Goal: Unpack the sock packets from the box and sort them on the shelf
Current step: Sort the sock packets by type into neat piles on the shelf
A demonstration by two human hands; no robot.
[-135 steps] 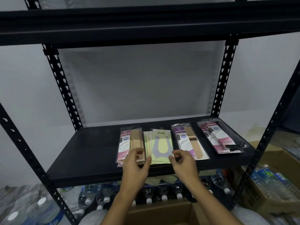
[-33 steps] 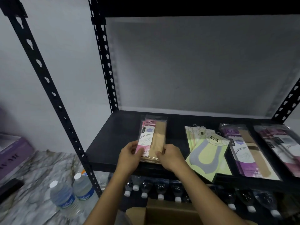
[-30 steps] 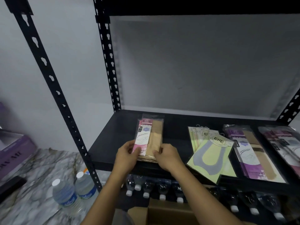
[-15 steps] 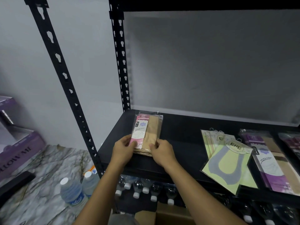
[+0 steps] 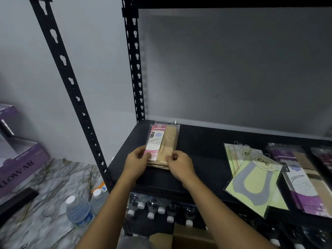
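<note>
Slippage is the worry here: left hand and right hand each pinch a near corner of the pink sock packet stack, which lies on the shelf just beyond the fingers. Those glossy sleeves could fan apart on release, or slide back off the front edge under the wrists.

Pink sock packets, at 9 o'clock on the shelf: near end covered by the left hand and right hand, packet count unclear, small print too fine to read. Dark red packets at 3 o'clock, purple box at 9 o'clock, cardboard box at 6 o'clock: each cut by the picture's edge. Bottles under the shelf: bodies lost in shadow, only white caps plain.
</note>
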